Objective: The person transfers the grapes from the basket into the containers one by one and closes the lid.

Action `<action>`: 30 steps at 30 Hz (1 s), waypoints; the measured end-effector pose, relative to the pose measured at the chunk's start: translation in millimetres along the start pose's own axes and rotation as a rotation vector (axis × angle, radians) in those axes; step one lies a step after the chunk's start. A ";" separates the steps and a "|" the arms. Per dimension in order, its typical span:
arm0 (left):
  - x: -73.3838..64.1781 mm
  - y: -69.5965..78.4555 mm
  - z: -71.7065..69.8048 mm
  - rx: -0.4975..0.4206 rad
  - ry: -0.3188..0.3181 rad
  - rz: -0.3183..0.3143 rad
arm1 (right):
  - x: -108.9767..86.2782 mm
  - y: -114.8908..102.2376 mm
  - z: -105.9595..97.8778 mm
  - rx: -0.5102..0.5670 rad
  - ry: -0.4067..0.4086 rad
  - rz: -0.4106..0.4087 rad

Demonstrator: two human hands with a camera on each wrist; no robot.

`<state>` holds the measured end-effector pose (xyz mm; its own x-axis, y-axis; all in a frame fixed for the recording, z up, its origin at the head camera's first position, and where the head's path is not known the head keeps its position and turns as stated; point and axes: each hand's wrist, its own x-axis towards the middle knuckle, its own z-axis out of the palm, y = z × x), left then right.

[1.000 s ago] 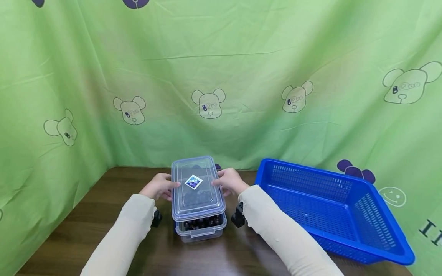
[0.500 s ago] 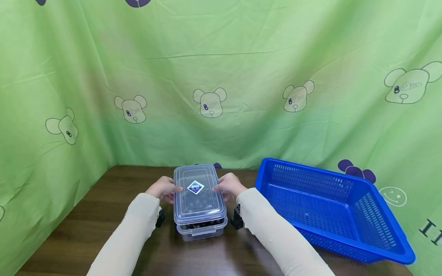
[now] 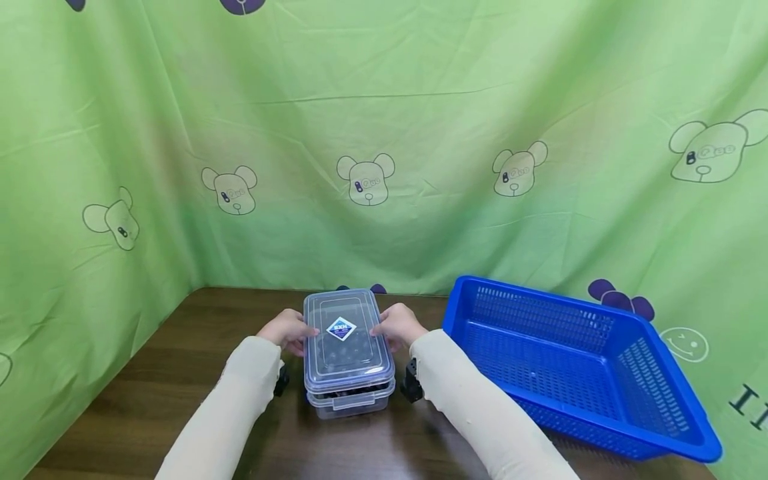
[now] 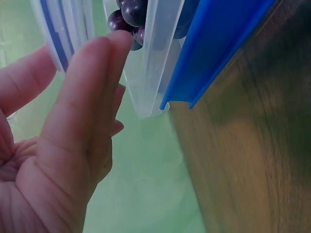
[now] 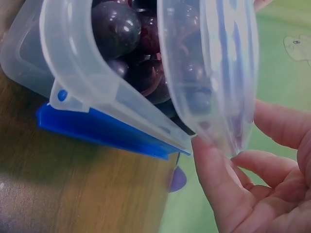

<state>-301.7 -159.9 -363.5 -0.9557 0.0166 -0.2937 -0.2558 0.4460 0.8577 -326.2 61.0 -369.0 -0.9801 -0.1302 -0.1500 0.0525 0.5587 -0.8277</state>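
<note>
A clear plastic lid [image 3: 347,357] with a diamond-shaped sticker lies slightly tilted over a clear food container [image 3: 354,407]. My left hand [image 3: 289,331] pinches the lid's left edge, thumb on top and fingers below. On the opposite edge, my right hand [image 3: 401,325] holds it the same way. Dark round grapes [image 5: 116,30] fill the container and show through the gap under the lid in the right wrist view. Along the container's sides, a blue locking flap [image 4: 218,48] hangs folded outward in the left wrist view, and another blue flap [image 5: 109,132] in the right wrist view.
A large blue plastic basket [image 3: 540,417] with perforated walls stands to the right on the brown wooden table [image 3: 174,393]. Behind the table hangs a green curtain [image 3: 432,100] printed with bear faces. Each sleeved wrist carries a small black camera [image 3: 412,381].
Both hands have lowered the lid toward the container. The gap at the front has narrowed, and fewer grapes show there. The basket has stayed in place.
</note>
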 end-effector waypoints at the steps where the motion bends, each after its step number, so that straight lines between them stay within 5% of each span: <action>1: 0.2 -0.2 0.7 -0.008 0.001 0.003 | -0.2 0.1 -0.3 -0.006 0.002 -0.001; 30: 5.0 -8.5 9.6 -0.068 0.002 -0.071 | -5.5 5.4 -2.7 -0.067 -0.017 0.013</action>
<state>-302.9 -155.1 -376.3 -0.9352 -0.0150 -0.3539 -0.3322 0.3839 0.8616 -321.1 67.0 -371.2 -0.9760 -0.1359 -0.1703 0.0519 0.6142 -0.7875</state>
